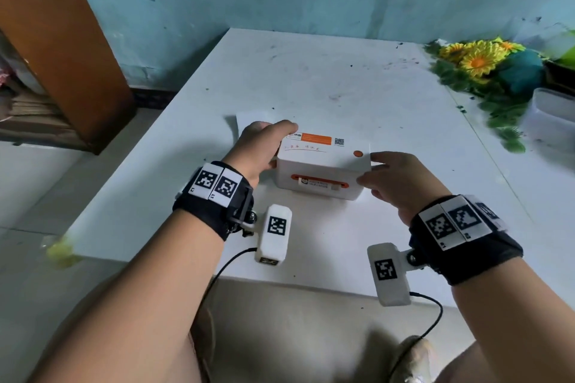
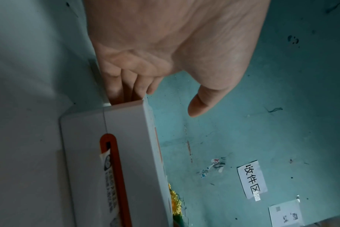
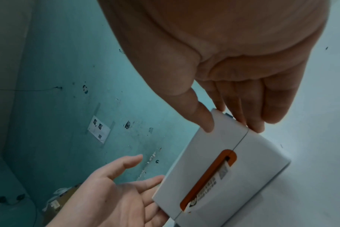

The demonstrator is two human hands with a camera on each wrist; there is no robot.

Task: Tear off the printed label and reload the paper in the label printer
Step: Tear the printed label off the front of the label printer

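On the counter (image 1: 311, 78), left hand (image 1: 258, 146) and right hand (image 1: 401, 183) press straight fingers (image 3: 250, 107) to the printer's (image 1: 323, 165) ends; best pin it, then tear the label (image 1: 314, 184) sideways.

Head view: from above, facing forward and down, mid-range over the worktop (image 1: 311, 78).
Left wrist: close along left hand (image 2: 165, 46); label printer (image 2: 130, 130) at 7 o'clock.
Right wrist: close along right hand (image 3: 223, 61); label printer at 4 o'clock.
Shared: label printer front.
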